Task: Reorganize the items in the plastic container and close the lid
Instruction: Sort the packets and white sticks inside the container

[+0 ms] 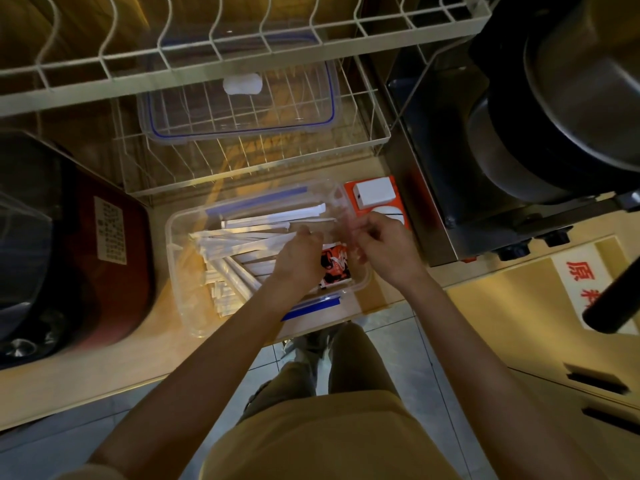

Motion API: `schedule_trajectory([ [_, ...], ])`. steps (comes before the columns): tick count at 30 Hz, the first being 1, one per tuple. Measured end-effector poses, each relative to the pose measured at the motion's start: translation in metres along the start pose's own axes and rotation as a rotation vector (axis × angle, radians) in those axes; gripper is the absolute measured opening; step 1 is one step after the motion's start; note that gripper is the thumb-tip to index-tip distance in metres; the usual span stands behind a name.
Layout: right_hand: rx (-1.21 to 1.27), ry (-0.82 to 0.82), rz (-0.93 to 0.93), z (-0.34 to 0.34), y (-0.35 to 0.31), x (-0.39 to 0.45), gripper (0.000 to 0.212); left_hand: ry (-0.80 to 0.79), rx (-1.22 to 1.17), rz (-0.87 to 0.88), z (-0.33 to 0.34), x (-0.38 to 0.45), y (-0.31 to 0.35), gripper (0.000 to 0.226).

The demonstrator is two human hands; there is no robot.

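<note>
Here the plastic container (194,271) sits open on the counter (104,372), its long axis running from eight to two o'clock, wrapped straws (242,237) inside. Our left hand (299,259) curls among them; our right hand (389,251) pinches something clear at the three o'clock rim. The lid (242,109) rests in the wire rack (363,133) at twelve.
</note>
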State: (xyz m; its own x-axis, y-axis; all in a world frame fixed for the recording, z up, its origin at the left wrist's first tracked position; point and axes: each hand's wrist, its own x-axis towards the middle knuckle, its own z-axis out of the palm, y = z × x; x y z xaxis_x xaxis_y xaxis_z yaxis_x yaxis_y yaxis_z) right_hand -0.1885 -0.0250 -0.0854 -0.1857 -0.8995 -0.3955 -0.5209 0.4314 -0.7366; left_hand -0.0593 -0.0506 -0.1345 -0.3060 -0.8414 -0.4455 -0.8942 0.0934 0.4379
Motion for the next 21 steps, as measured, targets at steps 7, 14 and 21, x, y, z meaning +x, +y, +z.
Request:
schedule_trajectory([
  [7, 0.051, 0.009, 0.029, 0.002, -0.002, 0.0, 0.017, -0.079, -0.228, -0.097, -0.004, -0.011, 0.003, 0.033],
  [14, 0.041, 0.007, 0.023, 0.001, -0.003, 0.001, 0.018, -0.156, -0.453, -0.201, -0.012, -0.009, 0.001, 0.032],
  [21, -0.173, -0.012, -0.042, 0.002, -0.015, -0.006, 0.023, -0.267, -0.665, -0.259, -0.016, -0.01, -0.002, 0.043],
])
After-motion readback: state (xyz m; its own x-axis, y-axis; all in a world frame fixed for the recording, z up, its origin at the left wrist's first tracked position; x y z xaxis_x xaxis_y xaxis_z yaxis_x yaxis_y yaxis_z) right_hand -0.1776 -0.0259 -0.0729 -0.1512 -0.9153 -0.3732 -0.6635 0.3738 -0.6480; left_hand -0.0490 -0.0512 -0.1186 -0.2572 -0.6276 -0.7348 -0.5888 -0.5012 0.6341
